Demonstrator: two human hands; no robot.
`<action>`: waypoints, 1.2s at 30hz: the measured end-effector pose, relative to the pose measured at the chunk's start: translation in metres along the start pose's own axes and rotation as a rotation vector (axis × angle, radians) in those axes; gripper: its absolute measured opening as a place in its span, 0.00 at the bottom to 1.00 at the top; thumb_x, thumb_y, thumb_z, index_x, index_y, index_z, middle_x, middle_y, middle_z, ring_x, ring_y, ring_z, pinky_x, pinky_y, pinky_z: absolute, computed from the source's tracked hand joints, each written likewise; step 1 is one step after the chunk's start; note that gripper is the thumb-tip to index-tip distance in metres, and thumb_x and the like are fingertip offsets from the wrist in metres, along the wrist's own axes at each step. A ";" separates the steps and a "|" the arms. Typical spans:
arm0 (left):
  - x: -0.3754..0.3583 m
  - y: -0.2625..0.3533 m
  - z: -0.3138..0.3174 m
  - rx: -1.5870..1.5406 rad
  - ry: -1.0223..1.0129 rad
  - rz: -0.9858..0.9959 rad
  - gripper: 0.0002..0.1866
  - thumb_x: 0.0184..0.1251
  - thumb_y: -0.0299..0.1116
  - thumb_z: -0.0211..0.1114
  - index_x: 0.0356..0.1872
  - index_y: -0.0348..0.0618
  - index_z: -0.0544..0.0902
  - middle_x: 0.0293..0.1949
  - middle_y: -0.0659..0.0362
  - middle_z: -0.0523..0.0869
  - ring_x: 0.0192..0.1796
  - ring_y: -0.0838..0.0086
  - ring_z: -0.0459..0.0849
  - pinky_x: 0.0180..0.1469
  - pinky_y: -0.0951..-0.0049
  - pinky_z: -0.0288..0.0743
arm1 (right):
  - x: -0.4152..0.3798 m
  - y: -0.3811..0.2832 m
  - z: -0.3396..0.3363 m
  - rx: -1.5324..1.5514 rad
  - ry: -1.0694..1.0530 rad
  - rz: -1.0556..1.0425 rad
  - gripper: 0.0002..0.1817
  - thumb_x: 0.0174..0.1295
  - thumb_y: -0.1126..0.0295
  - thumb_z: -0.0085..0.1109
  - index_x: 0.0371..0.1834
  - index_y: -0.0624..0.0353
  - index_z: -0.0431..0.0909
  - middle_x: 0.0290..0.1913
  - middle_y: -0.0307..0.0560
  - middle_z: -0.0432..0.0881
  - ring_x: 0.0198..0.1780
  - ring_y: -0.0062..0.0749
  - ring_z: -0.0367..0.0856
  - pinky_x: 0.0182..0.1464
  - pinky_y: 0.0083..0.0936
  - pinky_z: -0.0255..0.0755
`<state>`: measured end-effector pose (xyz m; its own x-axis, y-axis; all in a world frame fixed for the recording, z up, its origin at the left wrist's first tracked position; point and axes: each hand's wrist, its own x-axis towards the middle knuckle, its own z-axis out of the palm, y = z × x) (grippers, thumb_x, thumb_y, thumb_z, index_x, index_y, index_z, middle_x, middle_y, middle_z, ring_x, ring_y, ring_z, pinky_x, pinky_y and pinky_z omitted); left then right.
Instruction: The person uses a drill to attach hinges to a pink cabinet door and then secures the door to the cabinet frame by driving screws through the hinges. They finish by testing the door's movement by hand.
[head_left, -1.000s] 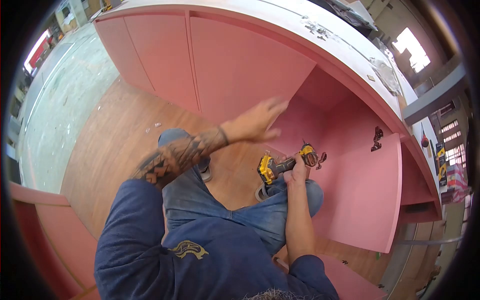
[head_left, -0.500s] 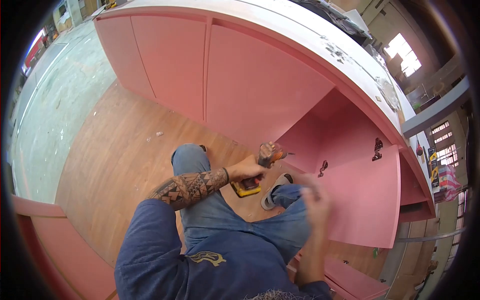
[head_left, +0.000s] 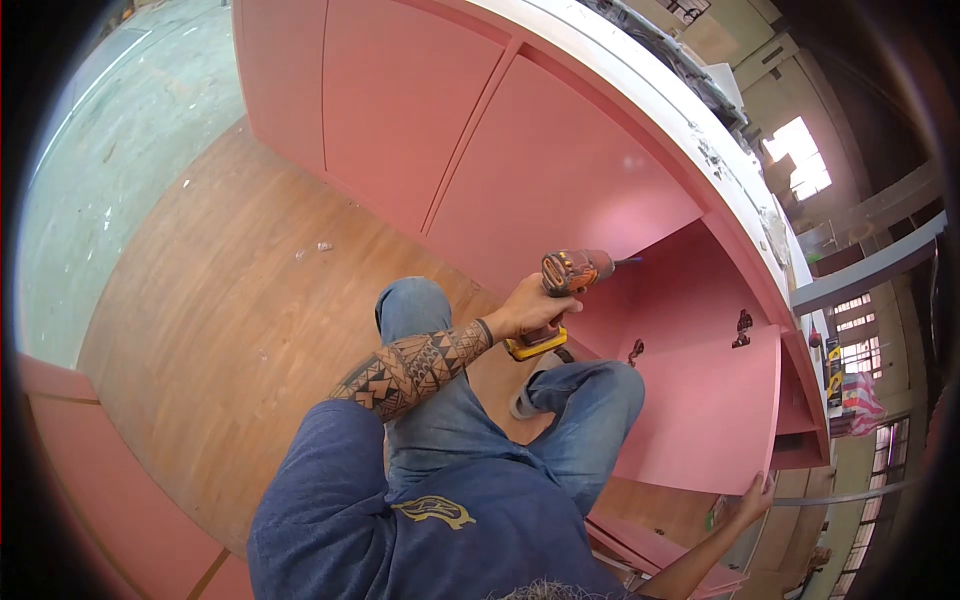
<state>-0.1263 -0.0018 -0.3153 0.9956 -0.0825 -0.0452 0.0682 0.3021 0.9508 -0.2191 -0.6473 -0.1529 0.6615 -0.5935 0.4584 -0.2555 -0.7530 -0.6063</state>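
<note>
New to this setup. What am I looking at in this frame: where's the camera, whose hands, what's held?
There is no machine here: a person works with bare hands, and the one camera sits on their head, looking forward and down through a fisheye lens, so straight edges bend. The left hand, on the tattooed forearm, grips a yellow-and-black cordless drill with its bit aimed into the open pink cabinet. The right hand reaches low to the outer edge of the open cabinet door and seems to hold it. Two dark hinges show along the door's inner edge. The person crouches on a wooden floor in jeans and a blue top; a few small scraps lie on the boards.
</note>
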 end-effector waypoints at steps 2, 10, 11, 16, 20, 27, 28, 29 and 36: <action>0.000 0.004 -0.003 -0.004 0.041 0.037 0.16 0.66 0.32 0.74 0.52 0.38 0.85 0.32 0.63 0.85 0.28 0.80 0.83 0.32 0.74 0.79 | -0.037 -0.044 0.005 -0.050 0.035 -0.139 0.23 0.75 0.63 0.64 0.69 0.62 0.82 0.62 0.57 0.87 0.58 0.43 0.86 0.60 0.35 0.78; -0.013 -0.002 -0.017 -0.126 0.108 0.320 0.18 0.66 0.28 0.74 0.57 0.39 0.85 0.48 0.61 0.89 0.47 0.78 0.86 0.52 0.70 0.83 | -0.140 -0.189 0.090 0.208 -0.183 -0.573 0.22 0.73 0.79 0.62 0.70 0.65 0.81 0.44 0.42 0.74 0.42 0.25 0.75 0.44 0.26 0.74; -0.014 -0.005 -0.020 -0.103 0.138 0.391 0.19 0.66 0.27 0.74 0.58 0.38 0.85 0.45 0.61 0.90 0.40 0.79 0.88 0.44 0.72 0.85 | -0.144 -0.205 0.105 0.286 -0.221 -0.670 0.25 0.73 0.80 0.61 0.73 0.63 0.79 0.48 0.40 0.73 0.44 0.23 0.75 0.46 0.23 0.73; -0.037 -0.022 -0.056 0.150 0.130 0.476 0.25 0.71 0.32 0.69 0.68 0.39 0.81 0.61 0.58 0.87 0.61 0.74 0.85 0.67 0.69 0.79 | -0.124 -0.274 0.185 0.387 -0.268 -0.808 0.25 0.72 0.76 0.67 0.72 0.57 0.81 0.48 0.40 0.74 0.44 0.25 0.75 0.48 0.24 0.74; -0.055 -0.017 -0.073 -0.110 0.294 0.264 0.25 0.70 0.32 0.68 0.67 0.38 0.81 0.53 0.59 0.87 0.52 0.75 0.86 0.61 0.72 0.79 | -0.107 -0.316 0.241 0.405 -0.234 -0.773 0.25 0.71 0.65 0.72 0.70 0.55 0.83 0.46 0.46 0.78 0.42 0.33 0.81 0.48 0.31 0.79; -0.059 -0.014 -0.080 -0.339 0.324 0.258 0.25 0.68 0.29 0.66 0.66 0.33 0.79 0.30 0.63 0.81 0.34 0.77 0.82 0.53 0.72 0.81 | -0.093 -0.342 0.308 0.343 -0.142 -0.730 0.38 0.68 0.64 0.71 0.81 0.58 0.70 0.52 0.57 0.75 0.53 0.50 0.80 0.58 0.42 0.77; -0.058 -0.014 -0.080 -0.330 0.341 0.272 0.25 0.68 0.28 0.65 0.66 0.33 0.78 0.29 0.63 0.80 0.33 0.76 0.82 0.52 0.71 0.81 | -0.092 -0.342 0.316 0.398 -0.178 -0.740 0.43 0.67 0.66 0.71 0.84 0.58 0.63 0.55 0.59 0.72 0.54 0.52 0.78 0.60 0.43 0.76; -0.057 -0.014 -0.079 -0.323 0.360 0.287 0.25 0.68 0.28 0.64 0.66 0.32 0.78 0.29 0.63 0.79 0.32 0.75 0.81 0.52 0.70 0.81 | -0.092 -0.341 0.322 0.409 -0.194 -0.743 0.45 0.66 0.69 0.70 0.86 0.58 0.59 0.56 0.60 0.70 0.56 0.54 0.77 0.61 0.44 0.76; -0.054 -0.016 -0.080 -0.289 0.291 0.244 0.26 0.69 0.32 0.63 0.66 0.33 0.77 0.29 0.62 0.78 0.33 0.74 0.80 0.57 0.67 0.79 | -0.089 -0.350 0.341 0.432 -0.177 -0.803 0.48 0.64 0.72 0.69 0.87 0.62 0.54 0.58 0.61 0.66 0.57 0.55 0.76 0.62 0.46 0.76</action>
<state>-0.1765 0.0739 -0.3530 0.9586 0.2812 0.0460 -0.1962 0.5345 0.8221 0.0519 -0.2341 -0.2034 0.6333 0.1382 0.7615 0.5868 -0.7273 -0.3560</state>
